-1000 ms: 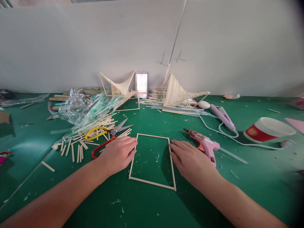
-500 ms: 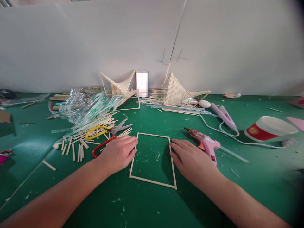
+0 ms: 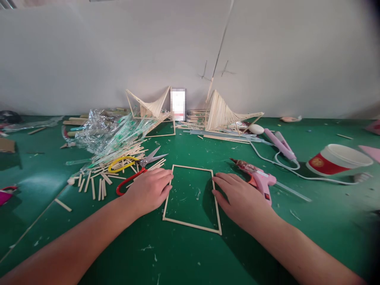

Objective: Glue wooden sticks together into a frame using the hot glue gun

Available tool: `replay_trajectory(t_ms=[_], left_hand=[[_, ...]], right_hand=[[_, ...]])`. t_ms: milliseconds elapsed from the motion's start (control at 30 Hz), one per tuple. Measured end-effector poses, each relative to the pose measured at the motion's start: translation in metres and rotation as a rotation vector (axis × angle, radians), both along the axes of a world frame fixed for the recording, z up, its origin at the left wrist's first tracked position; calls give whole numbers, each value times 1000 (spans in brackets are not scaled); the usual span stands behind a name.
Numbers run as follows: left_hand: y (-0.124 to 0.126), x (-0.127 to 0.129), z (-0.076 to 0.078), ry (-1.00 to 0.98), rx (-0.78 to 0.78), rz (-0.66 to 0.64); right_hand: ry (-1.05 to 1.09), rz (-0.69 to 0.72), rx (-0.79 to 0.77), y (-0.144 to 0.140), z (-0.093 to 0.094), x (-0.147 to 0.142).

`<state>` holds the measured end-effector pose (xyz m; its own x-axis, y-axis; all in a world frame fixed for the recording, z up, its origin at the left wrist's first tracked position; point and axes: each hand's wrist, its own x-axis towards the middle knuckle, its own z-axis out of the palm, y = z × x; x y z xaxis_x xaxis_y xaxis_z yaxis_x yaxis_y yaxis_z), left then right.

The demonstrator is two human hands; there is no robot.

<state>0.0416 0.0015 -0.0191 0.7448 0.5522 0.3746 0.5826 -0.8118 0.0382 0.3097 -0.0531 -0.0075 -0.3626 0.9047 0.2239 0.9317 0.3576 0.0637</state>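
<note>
A four-sided frame of thin wooden sticks (image 3: 192, 226) lies flat on the green table in front of me. My left hand (image 3: 151, 189) holds its left side, with curved fingertips and thumb against the stick. On the opposite side, my right hand (image 3: 239, 196) has its fingers bent and holds the right stick the same way. Scissors (image 3: 142, 162) with one yellow and one red handle lie partly behind my left hand. Just beyond my right hand is a pink hot glue gun (image 3: 261, 180), a clear glue stick poking from its back end.
Short cut sticks (image 3: 102, 188) are scattered at left beside crumpled clear plastic (image 3: 99, 132). Two stick models (image 3: 151, 109) with curved surfaces stand by the wall, a blurred phone-like rectangle (image 3: 178, 105) between them. At right are a red-and-white paper cup (image 3: 334, 160) and a white cord (image 3: 320, 180).
Both hands stay on the stick frame, which has not moved on the table. The whole view has shifted very slightly.
</note>
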Motion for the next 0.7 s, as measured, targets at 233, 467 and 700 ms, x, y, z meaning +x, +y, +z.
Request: replay_trajectory(t_ms=[233, 467, 700], left_hand=[[-1, -2, -1, -3, 0, -2], [-1, -1, 0, 3, -10, 1], [0, 0, 0, 4, -6, -3]], right_hand=[[6, 0, -3, -2, 3, 0], [16, -4, -5, -2, 3, 0], [16, -6, -13, -3, 2, -1]])
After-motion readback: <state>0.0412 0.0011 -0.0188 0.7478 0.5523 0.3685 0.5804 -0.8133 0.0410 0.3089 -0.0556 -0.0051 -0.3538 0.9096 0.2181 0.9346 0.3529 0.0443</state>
